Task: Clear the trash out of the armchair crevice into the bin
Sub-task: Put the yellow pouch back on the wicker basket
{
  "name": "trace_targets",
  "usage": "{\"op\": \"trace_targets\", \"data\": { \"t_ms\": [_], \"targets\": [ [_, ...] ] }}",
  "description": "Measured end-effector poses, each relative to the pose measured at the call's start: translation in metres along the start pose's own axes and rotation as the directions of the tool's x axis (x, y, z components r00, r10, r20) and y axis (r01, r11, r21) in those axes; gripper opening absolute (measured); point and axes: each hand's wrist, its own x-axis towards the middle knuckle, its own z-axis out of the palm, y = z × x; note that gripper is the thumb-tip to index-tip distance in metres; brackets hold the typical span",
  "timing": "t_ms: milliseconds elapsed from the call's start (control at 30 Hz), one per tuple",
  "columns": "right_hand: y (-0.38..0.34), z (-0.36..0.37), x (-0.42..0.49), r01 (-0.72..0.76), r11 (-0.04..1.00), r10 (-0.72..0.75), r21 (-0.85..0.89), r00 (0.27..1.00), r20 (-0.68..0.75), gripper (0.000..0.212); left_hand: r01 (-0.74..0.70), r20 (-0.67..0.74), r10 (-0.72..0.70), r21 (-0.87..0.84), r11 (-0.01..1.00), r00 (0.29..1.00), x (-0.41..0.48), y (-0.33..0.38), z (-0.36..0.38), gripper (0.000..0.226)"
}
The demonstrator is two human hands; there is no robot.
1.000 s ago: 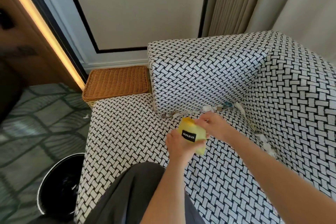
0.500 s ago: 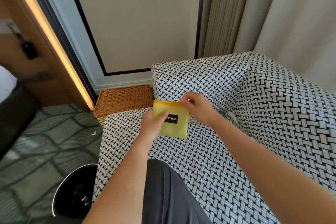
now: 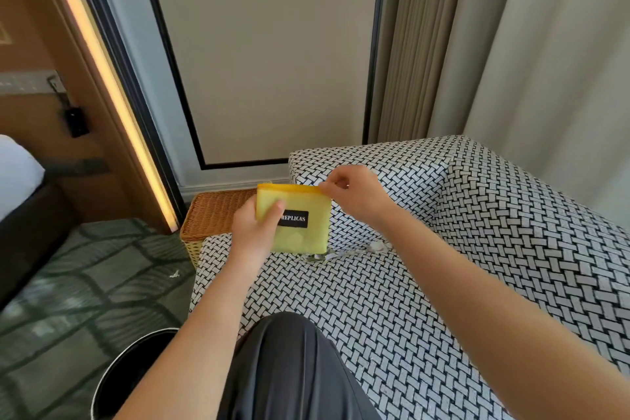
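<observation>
A yellow zip pouch point(image 3: 301, 235) with a black "REPLICAS" label is held up above the seat of the black-and-white woven armchair point(image 3: 511, 232). My left hand point(image 3: 254, 232) grips its left side, thumb on the front. My right hand point(image 3: 354, 194) pinches its top right corner at the orange zip edge. Crumpled white trash point(image 3: 354, 251) lies in the crevice between seat and backrest, partly hidden behind the pouch. The black round bin point(image 3: 129, 375) stands on the floor at the lower left, beside my dark-trousered knee.
A wicker basket point(image 3: 218, 211) stands against the armchair's left side by the wall. A small white scrap point(image 3: 174, 273) lies on the green patterned carpet point(image 3: 85, 283). Curtains hang behind the armchair on the right. A bed corner shows at the far left.
Both hands have lifted the pouch up from the seat, away from the crevice. My right hand moved to its top right corner. The view has tilted upward.
</observation>
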Motion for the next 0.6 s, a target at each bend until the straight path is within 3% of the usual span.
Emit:
{"op": "trace_targets", "data": {
  "t_ms": [167,267,467,567,600],
  "targets": [
    [-0.008,-0.004,-0.004,-0.017,0.998,0.019,0.057,0.999,-0.030,0.008,-0.083,0.009,0.082,0.148,0.985,0.997,0.000,0.009,-0.012,0.018],
    [-0.011,-0.008,-0.009,0.006,0.999,-0.005,-0.037,0.999,0.047,0.012,-0.147,0.058,0.136,0.250,0.957,0.989,-0.002,0.010,-0.020,0.012],
    [-0.009,-0.011,-0.013,0.060,0.987,-0.056,-0.152,0.998,0.030,0.017,-0.274,0.240,0.194,0.369,0.888,0.951,-0.005,0.014,-0.024,0.010],
    [-0.003,-0.011,-0.013,0.038,0.998,-0.039,0.055,0.999,0.015,0.009,-0.320,0.257,0.232,0.391,0.863,0.938,-0.007,0.016,-0.019,0.007],
    [-0.001,-0.013,-0.015,0.014,0.992,-0.019,0.126,0.999,0.043,0.015,-0.324,0.237,0.247,0.386,0.864,0.940,-0.007,0.015,-0.017,0.008]
  ]
}}
